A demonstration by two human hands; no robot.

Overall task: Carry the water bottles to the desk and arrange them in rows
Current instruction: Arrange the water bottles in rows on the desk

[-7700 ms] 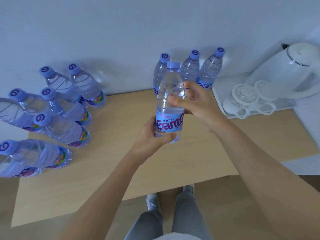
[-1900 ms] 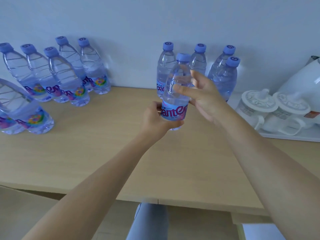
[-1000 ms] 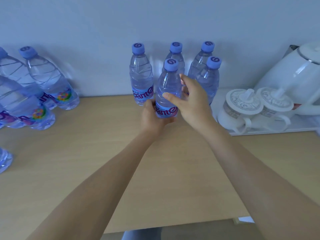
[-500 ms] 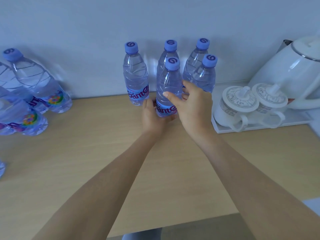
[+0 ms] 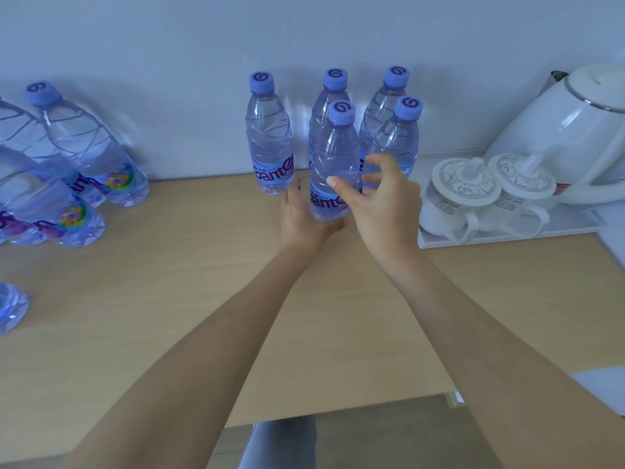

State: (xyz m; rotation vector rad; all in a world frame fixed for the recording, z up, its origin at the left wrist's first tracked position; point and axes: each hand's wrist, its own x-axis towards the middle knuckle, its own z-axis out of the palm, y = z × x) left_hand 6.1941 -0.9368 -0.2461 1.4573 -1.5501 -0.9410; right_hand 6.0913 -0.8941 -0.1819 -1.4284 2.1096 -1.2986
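Now | five upright bottles by the wall, you hold the front-row bottle (image 5: 333, 164): clear, blue cap, on bench (image 5: 169, 299) | left grip (image 5: 304, 221) wraps its base | right grip (image 5: 382, 204) spread, apart | two cups (image 5: 460, 194).

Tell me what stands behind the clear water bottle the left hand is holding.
Another blue-capped bottle against the wall; its lower body is covered by the held bottle in the left hand.
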